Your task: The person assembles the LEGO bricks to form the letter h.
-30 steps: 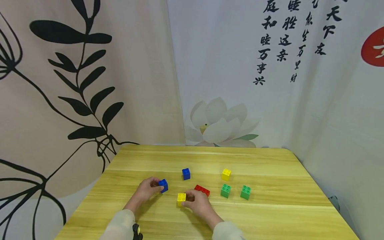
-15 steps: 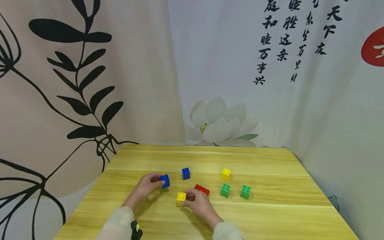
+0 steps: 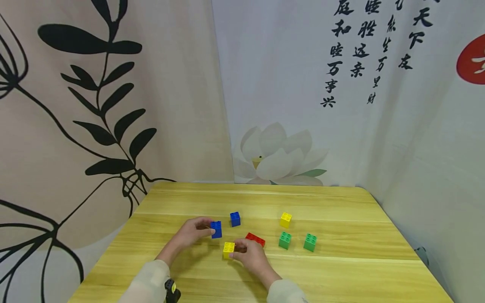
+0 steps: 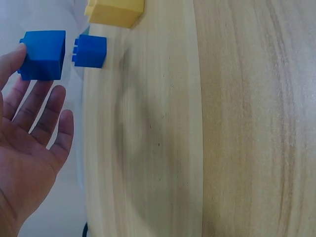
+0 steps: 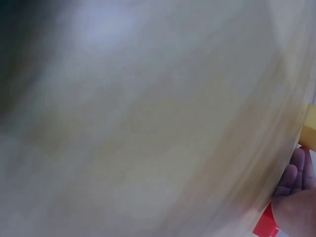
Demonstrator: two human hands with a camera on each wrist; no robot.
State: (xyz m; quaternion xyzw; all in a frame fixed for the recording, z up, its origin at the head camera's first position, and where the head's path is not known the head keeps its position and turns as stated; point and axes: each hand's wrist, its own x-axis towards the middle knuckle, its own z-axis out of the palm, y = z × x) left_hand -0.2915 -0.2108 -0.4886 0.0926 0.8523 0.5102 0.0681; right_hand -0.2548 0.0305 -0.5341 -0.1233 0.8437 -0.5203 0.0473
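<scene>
A blue toy brick (image 3: 216, 229) is pinched between the thumb and fingers of my left hand (image 3: 194, 232), raised above the table. In the left wrist view the thumb lies on one side of that blue brick (image 4: 43, 55), and the other fingers spread loosely below. My right hand (image 3: 250, 257) pinches a yellow brick (image 3: 228, 250) low over the table, in front of and to the right of the left hand. Just behind the right hand lies a red brick (image 3: 255, 239), partly covered by it. The right wrist view shows the yellow brick (image 5: 309, 129) at its edge.
A second blue brick (image 3: 235, 219) stands behind the hands. To the right are another yellow brick (image 3: 286, 220) and two green bricks, one nearer (image 3: 284, 240) and one farther right (image 3: 310, 242). All rest on the wooden table (image 3: 360, 277); a printed curtain (image 3: 182, 105) hangs behind it.
My left hand has lifted and moved right with its blue brick, nearer to the yellow one, and the blue brick has turned. My right hand stays in place.
</scene>
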